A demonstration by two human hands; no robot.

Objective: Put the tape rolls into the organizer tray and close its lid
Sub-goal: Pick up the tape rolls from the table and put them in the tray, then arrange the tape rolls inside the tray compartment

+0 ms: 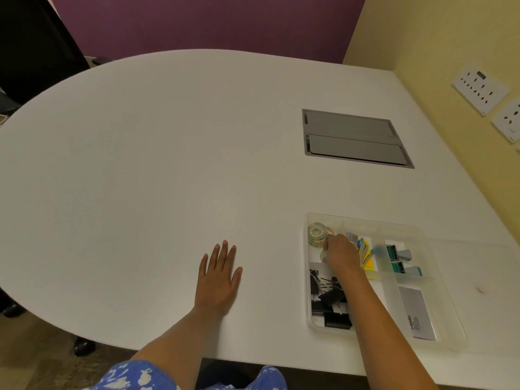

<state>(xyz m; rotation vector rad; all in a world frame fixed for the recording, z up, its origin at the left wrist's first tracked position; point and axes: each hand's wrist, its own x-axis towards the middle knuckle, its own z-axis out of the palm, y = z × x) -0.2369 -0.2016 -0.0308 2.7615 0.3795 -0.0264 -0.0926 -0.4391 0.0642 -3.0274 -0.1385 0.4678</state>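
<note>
Clear tape roll (323, 255) sits gripped in your right hand (340, 253) inside the tray (439, 305), lower right; left hand (218, 277) lies flat and open on the worktop (168, 164).

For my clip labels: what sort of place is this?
Probably an office meeting room: a large white table with a built-in grey cable hatch, wall sockets, and an organizer tray of stationery.
</note>
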